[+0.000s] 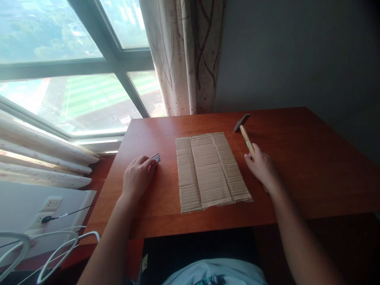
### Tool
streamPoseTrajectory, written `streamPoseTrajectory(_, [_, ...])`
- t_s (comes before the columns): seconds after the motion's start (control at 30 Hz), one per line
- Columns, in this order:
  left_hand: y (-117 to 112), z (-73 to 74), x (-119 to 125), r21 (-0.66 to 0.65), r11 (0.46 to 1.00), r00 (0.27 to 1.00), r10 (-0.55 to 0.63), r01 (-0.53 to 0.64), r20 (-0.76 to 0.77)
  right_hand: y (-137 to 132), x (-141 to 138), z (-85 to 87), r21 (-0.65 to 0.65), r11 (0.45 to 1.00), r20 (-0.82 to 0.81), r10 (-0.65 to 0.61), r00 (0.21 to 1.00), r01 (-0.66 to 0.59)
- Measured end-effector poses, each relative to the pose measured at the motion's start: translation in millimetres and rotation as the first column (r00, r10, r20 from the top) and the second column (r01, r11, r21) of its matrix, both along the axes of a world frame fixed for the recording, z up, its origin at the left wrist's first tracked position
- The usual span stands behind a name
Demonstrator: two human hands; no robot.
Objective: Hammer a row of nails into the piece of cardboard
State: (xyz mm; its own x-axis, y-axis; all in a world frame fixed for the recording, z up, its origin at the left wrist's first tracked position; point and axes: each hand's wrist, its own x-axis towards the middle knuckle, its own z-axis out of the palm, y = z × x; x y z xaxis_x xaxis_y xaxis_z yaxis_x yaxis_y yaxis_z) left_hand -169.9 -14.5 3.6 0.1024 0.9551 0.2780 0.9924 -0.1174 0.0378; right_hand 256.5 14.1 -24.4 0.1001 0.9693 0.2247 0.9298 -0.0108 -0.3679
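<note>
Hammer (245, 134) flat on the table (311, 158), just right of the cardboard (208, 170), dark head pointing away toward the wall. Right hand (261, 166) closed over the lower part of the wooden handle, fingers wrapped around it. Left hand (137, 176) palm down, well left of the cardboard, fingers bent, tips against a small bundle of nails (156, 157) on the wood; cannot tell a real pinch from a mere touch. Row of small dots (198, 139) near the far edge of the cardboard, too small to read as holes or nail heads.

For a good grip, probably best to hold the handle near its end, wrist loose, thumb along the side, head low above the wood. With the nails, better to separate one from the bundle with thumb and forefinger, not to take all at once: thin, smooth, likely to roll or scatter. Keep the cardboard flat and square, both forearms clear of it.
</note>
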Motion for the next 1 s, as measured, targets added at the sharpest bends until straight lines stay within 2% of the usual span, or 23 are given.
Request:
streamPoseTrajectory(0.53, [3,-2.1,2,-0.008,1.0,1.0,-0.015,0.015,-0.016,0,0,-0.1,-0.004,1.0,-0.001,-0.004,1.0,0.004])
streamPoseTrajectory(0.67, [1,0.5,2,0.007,1.0,1.0,0.019,-0.019,-0.004,0,1,-1.1,-0.004,1.0,-0.001,0.0,1.0,0.0])
streamPoseTrajectory(0.8, [-2,4.5,2,-0.031,0.997,0.998,0.065,-0.065,0.005,0,1,-1.5,-0.002,1.0,-0.013,0.009,1.0,-0.009])
streamPoseTrajectory(1.0, [-2,10.5,8,-0.092,0.993,0.994,0.072,-0.079,-0.077,0,1,-1.6,-0.002,1.0,-0.007,0.004,1.0,-0.004])
